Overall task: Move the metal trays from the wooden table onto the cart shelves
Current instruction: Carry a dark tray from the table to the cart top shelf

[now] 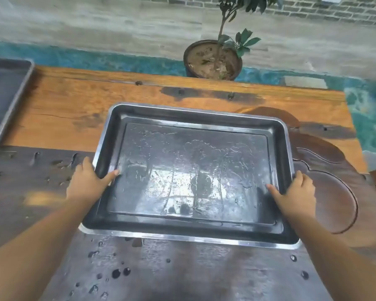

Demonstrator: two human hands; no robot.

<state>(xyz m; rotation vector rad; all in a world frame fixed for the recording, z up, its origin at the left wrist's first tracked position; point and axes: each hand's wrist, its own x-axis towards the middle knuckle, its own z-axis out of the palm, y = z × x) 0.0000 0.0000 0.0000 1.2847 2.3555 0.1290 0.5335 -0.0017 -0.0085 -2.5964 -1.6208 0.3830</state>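
Note:
A large rectangular metal tray (191, 118) with a wet, shiny bottom sits in the middle of the wooden table (78, 101). My left hand (88, 181) grips its left rim, thumb inside the tray and fingers under the edge. On the opposite rim my right hand (297, 192) holds the same way. Whether the tray rests on the table or is slightly raised I cannot tell. A second metal tray (7, 94) lies at the table's far left, partly cut off by the frame. No cart is in view.
A potted plant (213, 59) stands on the floor just beyond the table's far edge. The near part of the table is dark and wet with water drops, and it has a carved round recess (330, 192) on the right. A brick wall runs behind.

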